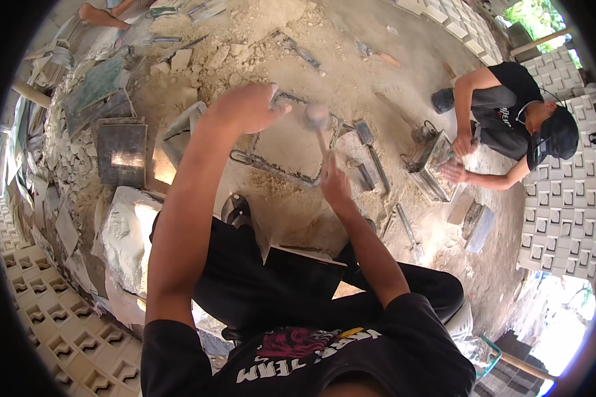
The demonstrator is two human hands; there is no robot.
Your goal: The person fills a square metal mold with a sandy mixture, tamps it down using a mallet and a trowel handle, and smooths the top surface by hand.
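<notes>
A rectangular metal mould frame [279, 171], crusted with pale powder, lies on the ground before me with pale material filling it. My right hand [336, 180] is wrapped round the wooden handle of a mallet [316, 118]. The mallet's rounded head is blurred by motion and sits over the frame's far right part. At the frame's far left corner is my left hand [255, 109], its fingers stretched and thumb apart, holding nothing that I can see. Whether it touches the rim, I cannot tell.
Right of the frame lie a brush-like tool [371, 149] and a trowel [409, 231]. Heaped pale powder [265, 26] spreads beyond. Dark square plates [122, 153] are at left. A co-worker [510, 112] crouches at right over another mould [434, 169]. Stacked pale blocks [556, 218] stand behind.
</notes>
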